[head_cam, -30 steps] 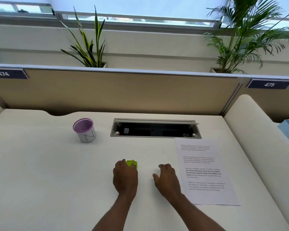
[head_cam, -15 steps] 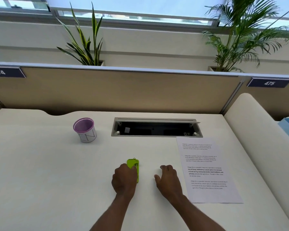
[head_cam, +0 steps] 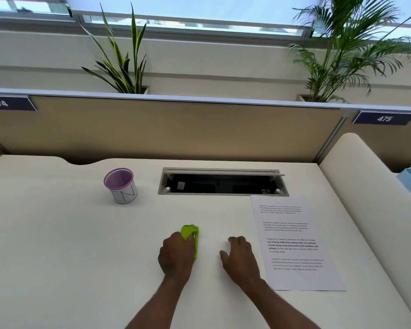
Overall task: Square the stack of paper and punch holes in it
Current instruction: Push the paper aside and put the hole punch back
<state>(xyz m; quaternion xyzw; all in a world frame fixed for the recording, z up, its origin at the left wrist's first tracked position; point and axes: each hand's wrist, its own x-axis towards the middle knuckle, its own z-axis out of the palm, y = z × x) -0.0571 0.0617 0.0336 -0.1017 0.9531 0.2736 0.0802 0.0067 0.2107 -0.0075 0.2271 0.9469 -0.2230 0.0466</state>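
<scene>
Punch (head_cam: 190, 233) half-hidden under left hand (head_cam: 176, 255)

Scene was brightly and evenly lit by daylight. Light entered through the window band (head_cam: 190, 10) at 12 o'clock, where the panes read pale blue and near overexposed. The desk top (head_cam: 57, 245) appeared uniformly bright with no hard glare. Shadows were soft: a faint one lay beneath the left hand (head_cam: 176, 255) and the right hand (head_cam: 241, 260), and a darker band sat under the partition (head_cam: 176, 131) along the rear desk edge. The cable recess (head_cam: 223, 184) was dark, detail inside poor. Wide-angle distortion bowed the partition rail and desk edges toward 3 and 9 o'clock. Printed text on the paper (head_cam: 297, 243) was soft, not legible. Overall sharpness was moderate.
</scene>
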